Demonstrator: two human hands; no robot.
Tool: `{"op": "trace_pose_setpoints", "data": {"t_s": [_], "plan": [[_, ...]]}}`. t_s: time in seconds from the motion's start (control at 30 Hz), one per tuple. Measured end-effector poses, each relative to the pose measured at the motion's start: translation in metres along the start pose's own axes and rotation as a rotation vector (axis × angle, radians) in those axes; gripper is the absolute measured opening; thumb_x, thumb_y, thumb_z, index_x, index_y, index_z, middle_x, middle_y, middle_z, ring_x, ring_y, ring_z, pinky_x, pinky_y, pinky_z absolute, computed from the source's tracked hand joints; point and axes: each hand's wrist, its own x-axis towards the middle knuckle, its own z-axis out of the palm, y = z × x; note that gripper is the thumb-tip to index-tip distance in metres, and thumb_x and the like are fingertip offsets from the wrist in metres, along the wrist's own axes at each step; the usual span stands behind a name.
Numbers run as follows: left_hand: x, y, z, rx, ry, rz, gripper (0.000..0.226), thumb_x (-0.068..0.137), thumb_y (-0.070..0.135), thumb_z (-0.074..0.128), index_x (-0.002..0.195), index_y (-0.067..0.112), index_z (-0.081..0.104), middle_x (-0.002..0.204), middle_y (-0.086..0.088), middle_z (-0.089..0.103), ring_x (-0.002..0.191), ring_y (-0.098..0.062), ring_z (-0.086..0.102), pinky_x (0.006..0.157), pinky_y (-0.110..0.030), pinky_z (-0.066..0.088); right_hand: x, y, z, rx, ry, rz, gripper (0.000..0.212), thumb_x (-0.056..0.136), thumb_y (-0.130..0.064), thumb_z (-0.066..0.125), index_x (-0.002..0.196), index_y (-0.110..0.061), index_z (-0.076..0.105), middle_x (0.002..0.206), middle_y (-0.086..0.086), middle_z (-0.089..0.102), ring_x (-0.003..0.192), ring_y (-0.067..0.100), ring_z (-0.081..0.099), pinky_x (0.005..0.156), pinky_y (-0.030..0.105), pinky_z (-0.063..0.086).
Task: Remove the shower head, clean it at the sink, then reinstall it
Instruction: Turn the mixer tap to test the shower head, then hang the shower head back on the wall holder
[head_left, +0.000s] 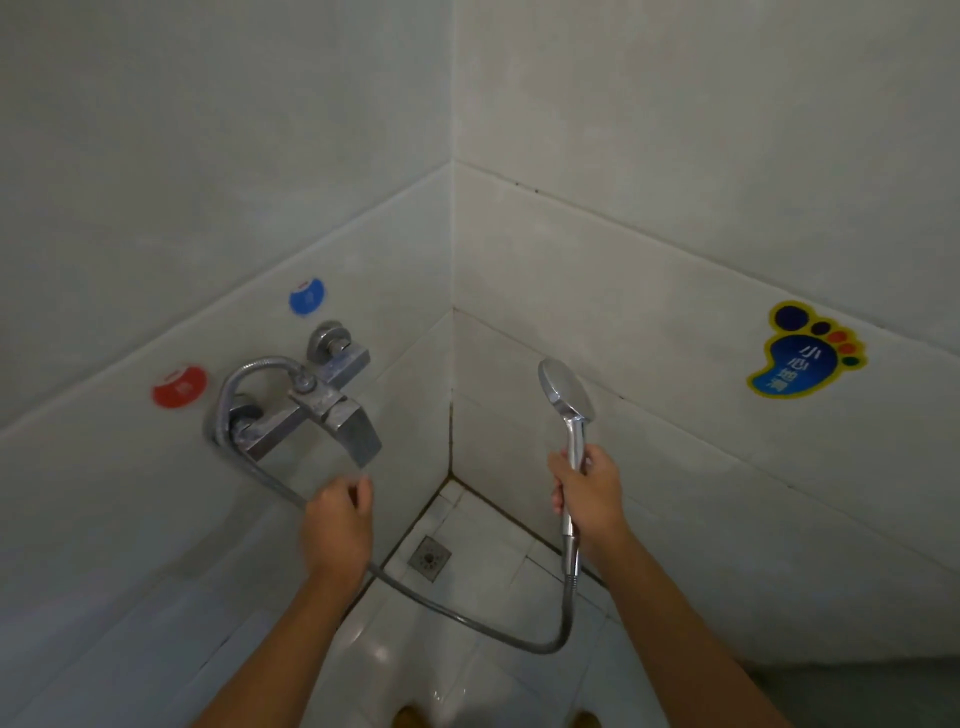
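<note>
My right hand (589, 493) grips the chrome handle of the shower head (566, 392) and holds it upright in front of the right wall, with its round face turned to the right. The metal hose (467, 621) hangs from the handle's lower end, loops down over the floor and runs up left to the chrome mixer tap (311, 405) on the left wall. My left hand (337, 525) is blurred, just below the tip of the tap's lever, its fingers curled. The hose passes under this hand; whether the hand holds it is unclear.
A blue sticker (306, 296) and a red sticker (179, 387) mark the left wall above the tap. On the right wall is a foot-shaped sticker (802, 353). A square floor drain (429, 558) lies in the corner. My feet show at the bottom edge.
</note>
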Motion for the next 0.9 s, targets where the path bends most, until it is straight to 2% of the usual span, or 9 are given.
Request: {"op": "trace_pose_setpoints", "data": {"t_s": [0.23,0.37,0.47,0.57,0.63,0.7,0.77,0.83,0.9], "plan": [[-0.031,0.025,0.010,-0.246,-0.214,-0.143,0.033,0.088,0.027,0.067,0.061,0.012,0.056,0.055,-0.001,0.056,0.054,-0.020,0.053,0.056,-0.032,0.045,-0.008,-0.007,0.033,-0.042,-0.129,-0.051,0.004,0.091,-0.003,0.057,0.091,-0.006,0.054,0.067,0.009,0.054,0.043,0.007,0.053,0.045,0.023,0.049],[-0.048,0.057,0.014,-0.454,-0.405,-0.174,0.018,0.090,0.025,0.066,0.091,0.007,0.067,0.073,-0.005,0.063,0.060,-0.013,0.057,0.054,-0.012,0.044,-0.015,-0.023,0.049,0.000,-0.325,-0.068,0.007,0.094,-0.004,0.056,0.090,-0.008,0.059,0.064,0.006,0.057,0.051,0.010,0.057,0.052,0.021,0.051],[-0.054,0.077,0.012,-0.553,-0.456,-0.166,0.021,0.094,0.019,0.061,0.111,0.007,0.068,0.086,-0.004,0.066,0.064,0.001,0.058,0.059,-0.008,0.044,-0.023,-0.045,0.055,0.015,-0.543,-0.065,0.008,0.097,-0.005,0.054,0.095,-0.006,0.061,0.070,0.010,0.063,0.060,0.017,0.063,0.061,0.026,0.054],[-0.062,0.098,0.002,-0.725,-0.495,-0.205,0.023,0.098,0.015,0.055,0.115,0.006,0.066,0.090,-0.001,0.069,0.071,0.005,0.064,0.067,-0.011,0.049,-0.029,-0.065,0.055,-0.029,-0.722,-0.084,0.012,0.100,-0.010,0.051,0.095,-0.008,0.062,0.081,0.011,0.070,0.073,0.019,0.068,0.065,0.028,0.056],[-0.069,0.107,-0.004,-0.889,-0.514,-0.268,0.024,0.097,0.016,0.055,0.117,0.008,0.065,0.095,-0.004,0.072,0.085,-0.008,0.069,0.082,-0.022,0.055,-0.030,-0.076,0.053,-0.083,-0.786,-0.144,0.014,0.100,-0.012,0.051,0.096,-0.013,0.065,0.090,0.008,0.073,0.084,0.020,0.068,0.069,0.028,0.054],[-0.074,0.113,-0.007,-0.990,-0.461,-0.284,0.027,0.095,0.014,0.059,0.121,0.008,0.064,0.107,-0.013,0.072,0.096,-0.020,0.069,0.092,-0.031,0.056,-0.030,-0.089,0.049,-0.066,-0.882,-0.165,0.015,0.100,-0.011,0.050,0.104,-0.019,0.062,0.093,0.004,0.074,0.084,0.016,0.068,0.068,0.024,0.055],[-0.076,0.123,-0.010,-0.978,-0.332,-0.272,0.030,0.092,0.010,0.063,0.121,0.006,0.063,0.113,-0.019,0.070,0.098,-0.021,0.069,0.090,-0.031,0.057,-0.030,-0.104,0.045,-0.053,-1.001,-0.184,0.016,0.101,-0.010,0.048,0.112,-0.016,0.058,0.097,0.000,0.074,0.085,0.013,0.068,0.072,0.022,0.056],[-0.075,0.138,-0.015,-0.922,-0.193,-0.223,0.030,0.089,0.007,0.066,0.118,0.005,0.066,0.108,-0.018,0.071,0.092,-0.019,0.070,0.085,-0.027,0.058,-0.028,-0.118,0.040,-0.070,-1.094,-0.247,0.019,0.101,-0.012,0.049,0.117,-0.013,0.058,0.107,0.000,0.074,0.100,0.013,0.068,0.087,0.028,0.056],[-0.072,0.153,-0.022,-0.848,-0.079,-0.115,0.025,0.088,0.005,0.067,0.112,0.006,0.069,0.100,-0.014,0.074,0.088,-0.019,0.071,0.083,-0.029,0.058,-0.025,-0.133,0.036,-0.113,-1.150,-0.347,0.023,0.099,-0.015,0.054,0.122,-0.013,0.058,0.112,0.001,0.073,0.107,0.012,0.067,0.092,0.032,0.055]]}}
